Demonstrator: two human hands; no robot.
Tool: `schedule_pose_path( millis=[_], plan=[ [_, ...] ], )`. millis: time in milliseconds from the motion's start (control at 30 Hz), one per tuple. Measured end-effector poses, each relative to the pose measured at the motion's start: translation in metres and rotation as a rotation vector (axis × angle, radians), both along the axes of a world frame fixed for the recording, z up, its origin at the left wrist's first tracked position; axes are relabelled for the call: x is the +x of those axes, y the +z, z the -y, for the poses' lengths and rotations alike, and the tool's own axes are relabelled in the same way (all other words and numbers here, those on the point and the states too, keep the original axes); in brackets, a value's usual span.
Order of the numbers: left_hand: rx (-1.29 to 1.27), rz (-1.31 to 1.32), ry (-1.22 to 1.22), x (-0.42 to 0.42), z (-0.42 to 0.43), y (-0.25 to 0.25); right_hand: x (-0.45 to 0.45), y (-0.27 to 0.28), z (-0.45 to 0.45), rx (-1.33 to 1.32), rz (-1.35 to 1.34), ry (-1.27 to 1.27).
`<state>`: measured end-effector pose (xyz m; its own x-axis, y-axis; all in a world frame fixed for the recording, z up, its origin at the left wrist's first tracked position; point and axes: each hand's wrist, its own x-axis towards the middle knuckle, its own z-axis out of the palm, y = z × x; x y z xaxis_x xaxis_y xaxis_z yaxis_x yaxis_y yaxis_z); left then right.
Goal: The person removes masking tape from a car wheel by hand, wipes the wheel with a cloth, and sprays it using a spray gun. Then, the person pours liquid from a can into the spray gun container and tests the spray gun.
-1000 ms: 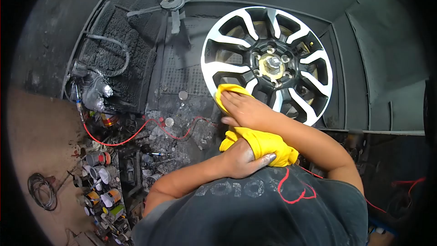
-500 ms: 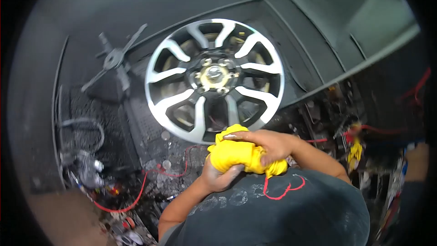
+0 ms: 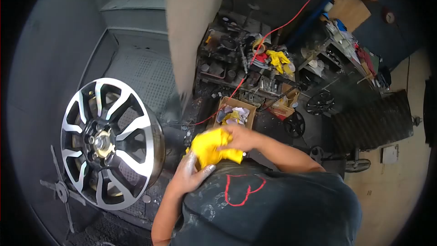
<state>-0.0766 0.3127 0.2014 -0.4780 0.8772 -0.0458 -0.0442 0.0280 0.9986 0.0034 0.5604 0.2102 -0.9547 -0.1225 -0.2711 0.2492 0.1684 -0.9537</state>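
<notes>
A bunched yellow cloth point(image 3: 210, 146) is gripped between both hands, close in front of the dark shirt. My left hand point(image 3: 190, 174) closes on its lower left side, with whitish smears on the fingers and thumb. From the right, my right hand point(image 3: 237, 137) wraps the cloth's upper right part; some of its fingers are hidden in the folds. To the left stands a black and silver alloy wheel point(image 3: 109, 143), its spoked face toward me, apart from both hands.
A grey cross-shaped stand point(image 3: 62, 192) is at lower left. Beyond the hands sits a cardboard box point(image 3: 249, 106) with paper and yellow scraps. A cluttered workbench point(image 3: 218, 78) holds tools and another yellow cloth point(image 3: 278, 60). A red hose point(image 3: 291, 22) runs across it.
My view has swung to the right, so the wheel now appears further left and the workbench has come into view. Both hands still hold the yellow cloth, now bunched differently.
</notes>
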Motion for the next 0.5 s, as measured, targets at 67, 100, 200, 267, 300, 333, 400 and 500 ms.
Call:
schedule_pose_path(
  millis=[67,100,200,267,300,333,400,500],
  plan=[
    [-0.134,-0.384,0.019,-0.003,-0.007,-0.02,0.02,-0.056,-0.079,-0.123,0.113,-0.333],
    [-0.174,-0.328,-0.019,-0.006,-0.009,-0.045,0.033,-0.076,-0.123,-0.28,0.119,-0.546],
    [-0.356,0.109,0.103,0.022,0.009,-0.154,0.088,-0.09,-0.267,-0.281,0.198,-0.866],
    [-0.63,0.165,0.068,0.057,0.033,-0.235,0.126,-0.088,-0.343,-0.157,0.268,-0.976],
    [-0.751,0.171,0.029,0.076,0.041,-0.251,0.137,-0.073,-0.37,-0.138,0.28,-1.021],
    [-0.826,0.198,0.019,0.095,0.047,-0.257,0.153,-0.092,-0.424,-0.093,0.272,-1.137],
    [-0.89,0.243,0.027,0.123,0.047,-0.253,0.157,-0.097,-0.476,-0.047,0.201,-1.289],
    [-0.88,0.232,0.057,0.145,0.034,-0.232,0.139,-0.088,-0.523,-0.237,-0.021,-1.346]
  ],
)
